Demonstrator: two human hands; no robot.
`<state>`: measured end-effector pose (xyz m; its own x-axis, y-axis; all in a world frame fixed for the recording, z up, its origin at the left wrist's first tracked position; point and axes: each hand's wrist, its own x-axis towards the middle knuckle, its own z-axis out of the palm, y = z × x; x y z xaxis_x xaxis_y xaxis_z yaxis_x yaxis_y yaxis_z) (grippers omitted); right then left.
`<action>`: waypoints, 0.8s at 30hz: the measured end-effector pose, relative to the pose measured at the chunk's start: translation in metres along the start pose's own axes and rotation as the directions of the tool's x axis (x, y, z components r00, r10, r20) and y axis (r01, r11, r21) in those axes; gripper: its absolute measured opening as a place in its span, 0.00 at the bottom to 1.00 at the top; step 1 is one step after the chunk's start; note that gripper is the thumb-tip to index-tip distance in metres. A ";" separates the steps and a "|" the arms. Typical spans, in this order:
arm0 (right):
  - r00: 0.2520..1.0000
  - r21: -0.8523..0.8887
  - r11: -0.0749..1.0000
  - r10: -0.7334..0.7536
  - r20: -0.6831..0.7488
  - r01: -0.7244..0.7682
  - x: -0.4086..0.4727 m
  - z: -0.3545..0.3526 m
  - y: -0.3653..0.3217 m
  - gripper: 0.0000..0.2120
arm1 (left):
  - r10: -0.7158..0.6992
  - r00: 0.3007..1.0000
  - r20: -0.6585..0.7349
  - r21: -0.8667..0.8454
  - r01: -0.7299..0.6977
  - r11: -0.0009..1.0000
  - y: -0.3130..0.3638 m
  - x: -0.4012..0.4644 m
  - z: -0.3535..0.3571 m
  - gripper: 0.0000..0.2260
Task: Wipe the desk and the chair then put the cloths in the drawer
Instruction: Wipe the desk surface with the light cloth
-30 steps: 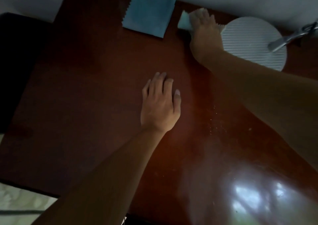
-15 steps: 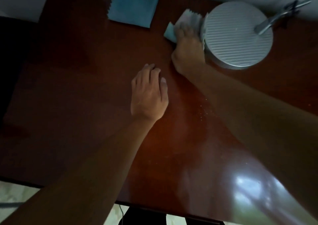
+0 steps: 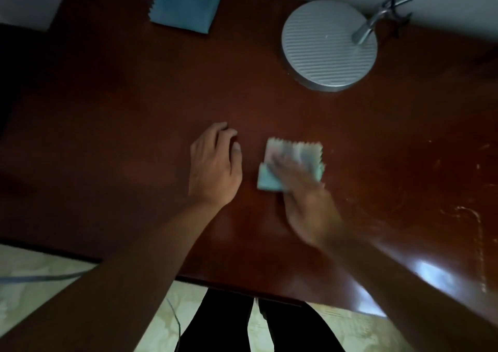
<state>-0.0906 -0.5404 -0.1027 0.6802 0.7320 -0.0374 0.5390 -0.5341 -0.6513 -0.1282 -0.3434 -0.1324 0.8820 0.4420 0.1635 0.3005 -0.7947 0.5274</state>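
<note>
The bench (image 3: 134,109) is dark reddish-brown wood with a glossy top; pale scuffs and streaks mark its right side, and a bright reflection sits near the front right edge. A small pale cloth (image 3: 293,152), whitish with a mint-green tint and zigzag-cut edges, lies on the bench near the middle, folded or bunched, its near part covered by the right hand (image 3: 304,203), which presses on it; the blur makes its exact folds hard to tell. A second cloth (image 3: 186,4), blue, folded flat with a zigzag left edge, lies at the far edge, well apart from the first.
</note>
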 end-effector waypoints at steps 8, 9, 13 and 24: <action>0.998 -0.206 0.976 0.067 -0.019 -0.069 0.113 -0.039 0.056 0.25 | -0.030 0.994 0.109 0.189 0.008 0.982 0.016 -0.078 0.005 0.19; 0.997 -0.233 0.969 0.075 -0.027 -0.080 0.104 -0.033 0.056 0.26 | -0.039 0.994 0.104 0.202 0.018 0.979 0.019 -0.081 0.007 0.19; 1.000 -0.262 0.965 -0.021 -0.013 0.017 0.018 -0.003 0.034 0.25 | -0.081 0.996 0.035 0.220 0.071 0.973 0.029 -0.082 0.015 0.18; 0.986 -0.336 0.927 0.140 -0.095 -0.165 0.044 -0.077 0.123 0.26 | -0.027 1.000 0.009 0.233 0.024 0.972 0.038 -0.082 0.026 0.17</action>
<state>0.0437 -0.6066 -0.1255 0.7932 0.6063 -0.0565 0.5549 -0.7580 -0.3428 -0.1792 -0.4207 -0.1474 0.8768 0.4594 0.1419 0.3980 -0.8591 0.3219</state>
